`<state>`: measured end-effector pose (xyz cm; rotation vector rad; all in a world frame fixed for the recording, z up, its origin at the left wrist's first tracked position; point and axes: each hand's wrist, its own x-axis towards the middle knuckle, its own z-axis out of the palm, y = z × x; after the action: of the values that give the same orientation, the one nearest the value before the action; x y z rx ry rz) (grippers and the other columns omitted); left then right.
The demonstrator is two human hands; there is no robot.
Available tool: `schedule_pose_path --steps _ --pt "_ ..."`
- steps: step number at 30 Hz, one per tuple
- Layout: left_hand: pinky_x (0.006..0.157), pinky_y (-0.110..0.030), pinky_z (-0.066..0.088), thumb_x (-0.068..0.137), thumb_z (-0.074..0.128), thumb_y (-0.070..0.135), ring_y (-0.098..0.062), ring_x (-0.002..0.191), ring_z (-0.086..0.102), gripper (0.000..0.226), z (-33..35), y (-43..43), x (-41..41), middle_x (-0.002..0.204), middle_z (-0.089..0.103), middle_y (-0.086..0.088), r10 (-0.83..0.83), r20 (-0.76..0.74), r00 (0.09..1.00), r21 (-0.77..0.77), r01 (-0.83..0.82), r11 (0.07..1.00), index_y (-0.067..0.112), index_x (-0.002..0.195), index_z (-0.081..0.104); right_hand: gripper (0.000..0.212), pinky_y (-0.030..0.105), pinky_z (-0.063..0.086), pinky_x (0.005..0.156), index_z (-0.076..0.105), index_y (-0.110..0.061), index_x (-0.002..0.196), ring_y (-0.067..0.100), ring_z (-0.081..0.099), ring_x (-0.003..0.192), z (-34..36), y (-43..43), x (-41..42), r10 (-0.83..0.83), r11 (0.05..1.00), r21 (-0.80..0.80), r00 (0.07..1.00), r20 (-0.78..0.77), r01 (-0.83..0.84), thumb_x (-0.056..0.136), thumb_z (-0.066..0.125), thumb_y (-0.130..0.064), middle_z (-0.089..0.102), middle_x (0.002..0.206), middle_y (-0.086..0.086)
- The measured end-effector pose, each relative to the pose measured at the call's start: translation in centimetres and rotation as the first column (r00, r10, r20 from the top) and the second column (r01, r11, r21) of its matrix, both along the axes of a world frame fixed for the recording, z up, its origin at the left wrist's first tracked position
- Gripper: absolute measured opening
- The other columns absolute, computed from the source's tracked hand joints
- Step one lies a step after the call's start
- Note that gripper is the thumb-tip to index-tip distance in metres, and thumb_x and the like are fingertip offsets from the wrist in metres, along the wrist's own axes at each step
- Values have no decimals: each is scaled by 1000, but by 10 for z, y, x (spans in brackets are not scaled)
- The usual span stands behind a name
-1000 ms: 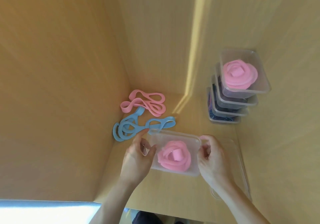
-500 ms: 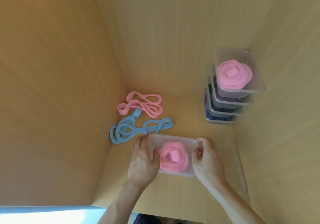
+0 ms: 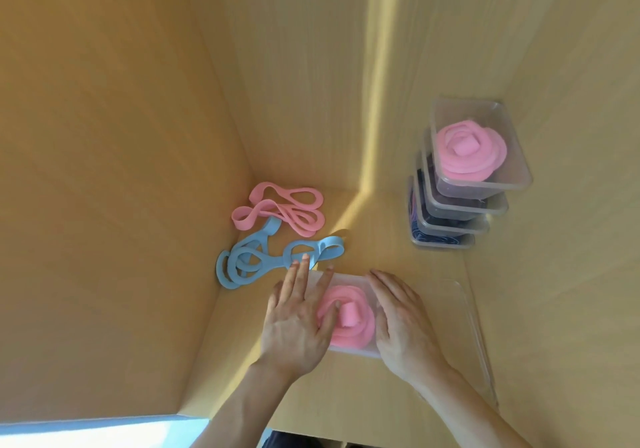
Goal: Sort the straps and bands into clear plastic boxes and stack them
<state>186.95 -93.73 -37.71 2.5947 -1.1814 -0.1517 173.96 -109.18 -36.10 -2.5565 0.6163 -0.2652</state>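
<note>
Lying between flat hands (image 3: 349, 319): clear box (image 3: 349, 279), pink band (image 3: 349, 326) inside.

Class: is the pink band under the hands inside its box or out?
Inside: the coiled pink band sits within the clear box.

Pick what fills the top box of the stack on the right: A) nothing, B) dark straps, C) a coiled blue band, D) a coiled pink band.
D: the top box of the stack holds a coiled pink band; the dark contents lie only in the boxes beneath it.
</note>
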Motion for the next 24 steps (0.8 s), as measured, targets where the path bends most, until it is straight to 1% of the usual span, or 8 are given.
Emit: schedule_pose_path --steps 2,4,6,8,16,18,21,24 --pt "124 -39 2 96 0 70 -10 149 -29 64 -1 0 0 165 -25 6 2 20 1000 32 -3 999 50 155 -12 63 29 12 124 33 -11 156 19 25 152 -1 3 0 28 999 -15 997 -77 -29 100 23 -38 29 163 0" --pt "124 -41 3 96 -1 73 -12 150 -26 65 -2 0 -1 167 -23 4 9 30 1000 45 -10 999 49 155 -13 78 35 1 126 17 -14 161 17 5 156 0 13 5 28 997 -66 982 -185 -41 97 6 -58 13 168 1" --pt "125 -42 5 94 -6 73 -13 151 -27 65 -2 0 -2 167 -23 3 6 31 999 59 -7 998 49 154 -18 87 42 -7 125 3 -15 162 19 -13 155 1 24 9 -4 992 -121 958 -288 -32 91 -6 -65 -3 170 5" --pt "125 -44 10 94 -11 71 -13 150 -26 64 0 0 -3 167 -23 2 -3 34 999 67 0 998 49 152 -22 88 46 -10 125 -8 -18 161 22 -20 154 1 29 11 -24 986 -161 942 -335 -32 87 -13 -65 -12 169 7" --pt "115 -45 33 95 -12 65 -24 156 -8 69 3 -2 -9 169 -12 -6 20 52 998 79 -24 997 39 159 -11 85 39 3 126 -10 -24 160 21 -11 155 2 24 10 13 990 -127 952 -306 -55 88 -4 -68 -8 170 0" --pt "114 -44 35 94 -10 67 -19 156 -10 69 2 -2 -9 170 -9 -2 34 27 999 41 -35 999 41 158 -7 86 36 8 125 1 -21 161 22 -1 155 4 23 11 18 995 -93 964 -264 -44 89 3 -68 4 169 2" --pt "115 -42 36 96 5 70 -4 150 -16 66 1 0 -5 170 0 8 53 -59 997 -69 -57 996 46 157 5 82 30 9 126 22 -16 159 21 10 152 2 22 10 19 999 29 995 -101 -16 93 20 -66 19 165 0" --pt "113 -37 38 97 17 65 0 150 -12 62 4 1 -4 169 7 13 56 -106 993 -140 -71 988 45 156 18 79 36 8 126 20 -23 160 18 1 154 -3 18 7 51 998 39 996 -71 -48 94 26 -66 11 168 -4"
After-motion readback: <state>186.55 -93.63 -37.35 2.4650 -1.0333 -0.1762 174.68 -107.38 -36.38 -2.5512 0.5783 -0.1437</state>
